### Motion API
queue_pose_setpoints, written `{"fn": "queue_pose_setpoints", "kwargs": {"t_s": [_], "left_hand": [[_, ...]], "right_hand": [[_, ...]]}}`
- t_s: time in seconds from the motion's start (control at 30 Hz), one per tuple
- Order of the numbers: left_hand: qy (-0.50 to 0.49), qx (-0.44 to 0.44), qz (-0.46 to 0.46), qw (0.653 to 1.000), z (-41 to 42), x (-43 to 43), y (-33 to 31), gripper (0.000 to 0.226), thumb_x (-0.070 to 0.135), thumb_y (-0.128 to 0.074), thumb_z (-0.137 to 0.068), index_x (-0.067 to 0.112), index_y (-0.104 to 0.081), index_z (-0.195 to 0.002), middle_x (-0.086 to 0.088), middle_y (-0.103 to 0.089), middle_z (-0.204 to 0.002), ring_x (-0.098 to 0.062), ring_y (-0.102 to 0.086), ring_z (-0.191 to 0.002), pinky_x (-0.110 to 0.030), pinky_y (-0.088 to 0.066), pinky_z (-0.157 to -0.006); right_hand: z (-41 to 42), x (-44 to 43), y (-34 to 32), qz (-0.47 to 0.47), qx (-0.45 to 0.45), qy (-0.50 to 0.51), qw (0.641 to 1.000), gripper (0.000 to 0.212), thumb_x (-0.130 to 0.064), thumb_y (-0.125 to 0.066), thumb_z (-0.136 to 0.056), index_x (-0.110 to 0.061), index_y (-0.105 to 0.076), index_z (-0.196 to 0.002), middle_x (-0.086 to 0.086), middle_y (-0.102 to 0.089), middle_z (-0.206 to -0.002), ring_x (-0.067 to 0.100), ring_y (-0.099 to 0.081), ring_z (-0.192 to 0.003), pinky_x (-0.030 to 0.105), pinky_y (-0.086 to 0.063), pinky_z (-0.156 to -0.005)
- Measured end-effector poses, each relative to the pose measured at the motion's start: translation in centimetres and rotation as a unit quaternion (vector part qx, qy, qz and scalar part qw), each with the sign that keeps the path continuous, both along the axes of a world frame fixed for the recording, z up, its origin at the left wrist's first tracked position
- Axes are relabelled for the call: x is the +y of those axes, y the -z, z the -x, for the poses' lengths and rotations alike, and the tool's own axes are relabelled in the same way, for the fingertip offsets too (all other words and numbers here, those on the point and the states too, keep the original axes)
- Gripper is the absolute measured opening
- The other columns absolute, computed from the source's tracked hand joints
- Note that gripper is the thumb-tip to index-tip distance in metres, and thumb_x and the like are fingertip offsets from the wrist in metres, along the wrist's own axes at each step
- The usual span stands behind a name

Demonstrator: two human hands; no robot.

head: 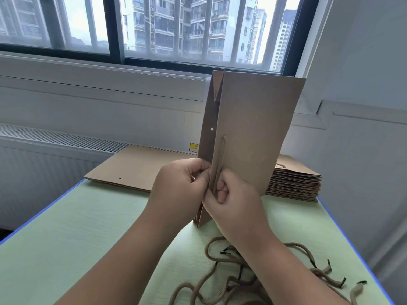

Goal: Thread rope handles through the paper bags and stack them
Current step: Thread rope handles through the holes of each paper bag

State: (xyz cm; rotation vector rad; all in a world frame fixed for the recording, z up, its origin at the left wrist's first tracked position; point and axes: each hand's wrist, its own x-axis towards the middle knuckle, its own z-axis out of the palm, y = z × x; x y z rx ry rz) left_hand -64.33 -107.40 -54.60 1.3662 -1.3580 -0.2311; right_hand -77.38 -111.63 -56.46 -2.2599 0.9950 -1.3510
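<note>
- Head view, lower right: loose rope handles [231, 280] lie tangled on the green desk [88, 238].
- Mid-frame, the left grip [180, 183] and right grip [233, 201] both pinch the rim of the upright kraft paper bag [259, 128]. One threaded rope [221, 159] loops along its near panel.
- Likely step: seating that rope's lower end. Next, the far panel's empty hole [212, 129] calls for a fresh rope.
- Beyond: finished stack [295, 183] at right, flat bags [136, 166] at left.

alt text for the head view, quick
Left hand and right hand pinch the edge of an upright brown paper bag beside its rope handle on a green table. Stacked flat bags sit behind; loose ropes lie nearby.
</note>
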Motion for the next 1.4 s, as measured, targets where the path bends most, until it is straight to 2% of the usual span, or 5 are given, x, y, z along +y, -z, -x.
{"fn": "queue_pose_setpoints", "kwargs": {"t_s": [0.43, 0.73, 1.07, 1.23, 1.4], "left_hand": [[-0.029, -0.12, 0.055, 0.991, 0.1, 0.8, -0.4, 0.027, 0.03, -0.056, -0.088, 0.012, -0.064, -0.07, -0.001, -0.056, -0.061, -0.019, -0.051, -0.062, -0.042, -0.043, -0.058], [-0.014, 0.03, 0.119, 0.992, -2.0, 1.7, -1.0, 0.021, 0.024, -0.059, -0.094, 0.019, -0.078, -0.088, -0.006, -0.069, -0.074, -0.028, -0.062, -0.071, -0.043, -0.05, -0.064], [0.005, 0.027, 0.14, 0.99, -2.8, 1.6, -1.7, 0.035, 0.027, -0.063, -0.095, 0.03, -0.063, -0.06, 0.007, -0.046, -0.07, -0.004, -0.044, -0.066, -0.015, -0.034, -0.061], [0.08, 0.052, 0.103, 0.99, -3.1, 2.1, -1.9, 0.024, 0.013, -0.068, -0.091, 0.03, -0.077, -0.076, -0.018, -0.052, -0.079, -0.028, -0.053, -0.069, -0.032, -0.05, -0.062], [0.127, 0.087, 0.057, 0.986, -3.6, 2.1, -2.3, 0.055, 0.005, -0.037, -0.073, 0.033, -0.082, -0.088, 0.01, -0.051, -0.07, -0.013, -0.044, -0.067, -0.029, -0.034, -0.06]], "right_hand": [[0.8, -0.6, -0.4, 0.013, -0.011, -0.046, 0.999, 0.033, -0.035, -0.069, -0.082, -0.022, -0.041, -0.071, -0.005, -0.043, -0.058, 0.012, -0.039, -0.054, 0.035, -0.039, -0.052], [6.2, -5.7, -3.9, -0.106, -0.336, 0.118, 0.928, 0.022, -0.026, -0.065, -0.093, -0.026, -0.052, -0.112, 0.0, -0.05, -0.064, 0.017, -0.043, -0.056, 0.035, -0.039, -0.061], [8.4, -5.1, -7.8, -0.234, -0.449, -0.154, 0.849, 0.04, -0.022, -0.044, -0.102, -0.022, -0.064, -0.068, 0.001, -0.06, -0.06, 0.017, -0.06, -0.064, 0.033, -0.048, -0.068], [11.6, -4.9, -8.4, -0.233, -0.374, -0.172, 0.881, 0.039, -0.028, -0.037, -0.107, -0.014, -0.067, -0.086, 0.004, -0.067, -0.077, 0.017, -0.065, -0.067, 0.02, -0.053, -0.059], [12.7, -5.3, -7.3, -0.227, -0.287, -0.171, 0.915, 0.015, -0.009, -0.064, -0.085, -0.02, -0.074, -0.081, -0.001, -0.07, -0.078, 0.01, -0.064, -0.069, 0.016, -0.052, -0.065]]}}
